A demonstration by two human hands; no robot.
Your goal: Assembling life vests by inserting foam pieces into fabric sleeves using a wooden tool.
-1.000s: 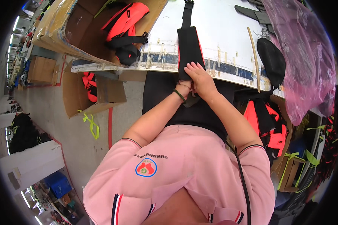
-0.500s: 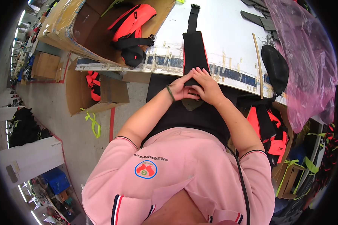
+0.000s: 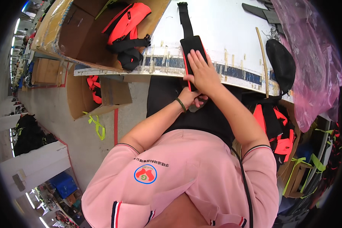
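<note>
Right hand (image 3: 204,76) flat on black red-edged belt (image 3: 191,43), left hand (image 3: 189,98) at its near end

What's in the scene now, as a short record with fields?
Left hand: at near end of the black band
Right hand: palm down on the black band
Black band: red-edged, mostly on the white table, narrow strap at far end
To its left: cardboard box holding a red-and-black bag
To its right: thin stick, black pouch, pink plastic sheet
</note>
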